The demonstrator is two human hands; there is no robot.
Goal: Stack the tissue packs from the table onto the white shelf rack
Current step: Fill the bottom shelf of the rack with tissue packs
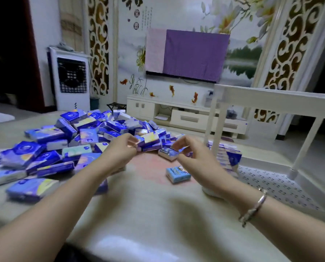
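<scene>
Where packs (67,140) pile, 2 hands (120,150), fingers curled.

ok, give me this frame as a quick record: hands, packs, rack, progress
left hand: fingers curled at the edge of the pile, grip unclear
right hand: fingers curled over a pack, contact blurred
pile: many blue packs heaped on the table, mostly left and centre
lone pack: light blue, flat on the table, apart from the pile
rack: white, right of the table
stacked packs: one stack on the rack's lower shelf
progress: most packs not yet moved
</scene>
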